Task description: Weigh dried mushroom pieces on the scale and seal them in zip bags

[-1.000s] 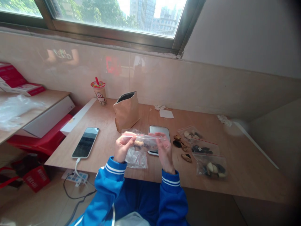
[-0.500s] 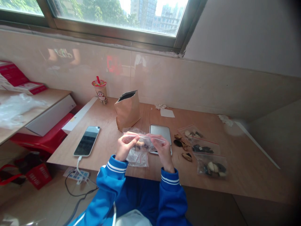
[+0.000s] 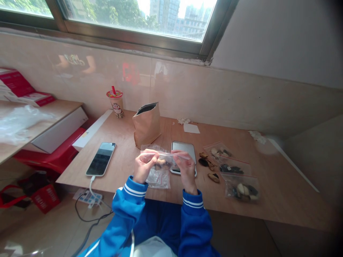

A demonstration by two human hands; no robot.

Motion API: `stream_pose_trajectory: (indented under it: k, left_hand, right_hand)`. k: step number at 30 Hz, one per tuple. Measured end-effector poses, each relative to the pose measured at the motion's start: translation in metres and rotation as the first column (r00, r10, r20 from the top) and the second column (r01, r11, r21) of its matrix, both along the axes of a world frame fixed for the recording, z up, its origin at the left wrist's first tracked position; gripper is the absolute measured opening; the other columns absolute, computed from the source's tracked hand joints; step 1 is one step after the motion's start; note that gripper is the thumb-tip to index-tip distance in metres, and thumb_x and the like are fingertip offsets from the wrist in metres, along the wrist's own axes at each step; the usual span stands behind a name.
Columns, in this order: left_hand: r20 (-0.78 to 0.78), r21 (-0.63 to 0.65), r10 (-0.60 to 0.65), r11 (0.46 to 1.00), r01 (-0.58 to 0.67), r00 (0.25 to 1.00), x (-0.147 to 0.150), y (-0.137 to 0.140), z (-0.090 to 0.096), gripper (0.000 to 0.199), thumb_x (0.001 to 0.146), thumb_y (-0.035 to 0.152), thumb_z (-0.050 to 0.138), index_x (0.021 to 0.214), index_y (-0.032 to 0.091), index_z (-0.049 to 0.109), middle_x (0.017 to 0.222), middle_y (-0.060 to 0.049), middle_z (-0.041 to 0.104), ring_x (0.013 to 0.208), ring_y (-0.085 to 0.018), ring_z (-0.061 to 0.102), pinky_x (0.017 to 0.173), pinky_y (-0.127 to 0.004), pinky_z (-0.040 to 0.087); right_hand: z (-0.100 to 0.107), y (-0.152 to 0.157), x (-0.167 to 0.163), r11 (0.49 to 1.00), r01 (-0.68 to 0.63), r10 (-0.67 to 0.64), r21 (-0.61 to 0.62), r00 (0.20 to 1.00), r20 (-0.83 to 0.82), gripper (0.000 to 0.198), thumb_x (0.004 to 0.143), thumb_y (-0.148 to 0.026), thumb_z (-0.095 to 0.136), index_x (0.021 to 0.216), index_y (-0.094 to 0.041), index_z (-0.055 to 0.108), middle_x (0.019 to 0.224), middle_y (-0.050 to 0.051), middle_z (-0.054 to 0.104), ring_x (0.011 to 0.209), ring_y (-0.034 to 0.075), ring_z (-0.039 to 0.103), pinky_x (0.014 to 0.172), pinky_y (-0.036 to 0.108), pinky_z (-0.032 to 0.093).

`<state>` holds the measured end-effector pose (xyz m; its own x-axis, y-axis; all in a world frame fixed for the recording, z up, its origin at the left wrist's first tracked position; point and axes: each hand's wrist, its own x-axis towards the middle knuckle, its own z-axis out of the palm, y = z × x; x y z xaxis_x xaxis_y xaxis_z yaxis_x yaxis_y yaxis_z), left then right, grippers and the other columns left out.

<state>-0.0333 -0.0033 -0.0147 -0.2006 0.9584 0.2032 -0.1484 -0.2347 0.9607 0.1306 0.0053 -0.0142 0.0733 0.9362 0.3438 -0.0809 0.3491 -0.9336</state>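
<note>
Pinching filmy clear bag (image 3: 168, 159) between fingers (image 3: 152, 160); lumpy tan pieces (image 3: 161, 162) inside.

A single camera, worn on the person's head, looks forward and down over the worktop (image 3: 284, 182), near enough that the left hand (image 3: 143, 167) and right hand (image 3: 185, 171) fall just below the middle of the view, with the blue sleeves (image 3: 128, 205) entering from the bottom edge. It faces the wall (image 3: 200, 91) beyond, taking in the window's (image 3: 134, 18) lower part at the top and some floor (image 3: 48, 232) at lower left.
</note>
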Motion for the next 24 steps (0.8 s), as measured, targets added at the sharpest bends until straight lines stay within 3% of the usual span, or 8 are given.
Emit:
stream_pose_trajectory:
  k: [3,7,11,18,24]
  left_hand:
    - [-0.063,0.054,0.019,0.998,-0.016,0.998,-0.002,-0.001,0.002,0.024,0.075,0.037,0.073,0.074,0.014,0.076,0.084,-0.009,0.069,0.083,-0.020,0.067,0.073,-0.029,0.056]
    - [-0.028,0.058,-0.059,0.996,0.060,0.998,-0.006,-0.003,0.004,0.025,0.074,0.038,0.075,0.081,0.014,0.075,0.093,-0.009,0.069,0.076,-0.018,0.068,0.065,-0.028,0.056]
    - [-0.102,0.119,-0.068,0.990,0.080,0.992,-0.008,-0.005,0.004,0.016,0.074,0.032,0.075,0.077,0.016,0.076,0.087,-0.009,0.070,0.084,-0.019,0.067,0.073,-0.030,0.055]
    - [-0.143,0.215,0.010,0.976,0.021,0.990,-0.007,-0.008,0.002,0.012,0.076,0.029,0.074,0.071,0.018,0.075,0.078,-0.006,0.068,0.080,-0.017,0.063,0.073,-0.029,0.052]
    - [-0.115,0.226,0.100,0.971,-0.072,0.988,-0.002,-0.009,0.000,0.012,0.077,0.030,0.073,0.076,0.018,0.074,0.082,-0.006,0.067,0.082,-0.017,0.063,0.074,-0.028,0.052]
  right_hand:
    - [0.002,-0.002,-0.004,1.000,-0.004,0.004,-0.009,1.000,-0.003,0.009,0.084,-0.031,0.067,0.079,-0.023,0.068,0.096,0.004,0.070,0.094,0.019,0.064,0.089,0.035,0.050]
    - [0.006,-0.007,-0.008,0.995,-0.093,0.092,-0.042,0.996,-0.016,0.009,0.086,-0.032,0.064,0.088,-0.024,0.068,0.103,0.004,0.070,0.101,0.020,0.063,0.092,0.035,0.050]
    - [0.007,-0.009,-0.008,0.982,-0.173,0.176,-0.077,0.984,0.030,0.015,0.085,-0.034,0.065,0.094,-0.024,0.070,0.101,0.004,0.071,0.099,0.020,0.064,0.091,0.035,0.050]
    - [0.009,-0.010,-0.014,0.999,-0.039,0.042,-0.030,0.995,0.094,0.015,0.083,-0.035,0.068,0.081,-0.021,0.071,0.091,0.005,0.072,0.092,0.021,0.065,0.085,0.036,0.052]
    - [0.010,-0.014,-0.020,0.999,0.055,-0.054,-0.002,0.996,0.073,0.015,0.081,-0.034,0.069,0.079,-0.019,0.071,0.085,0.006,0.072,0.086,0.022,0.066,0.081,0.037,0.054]
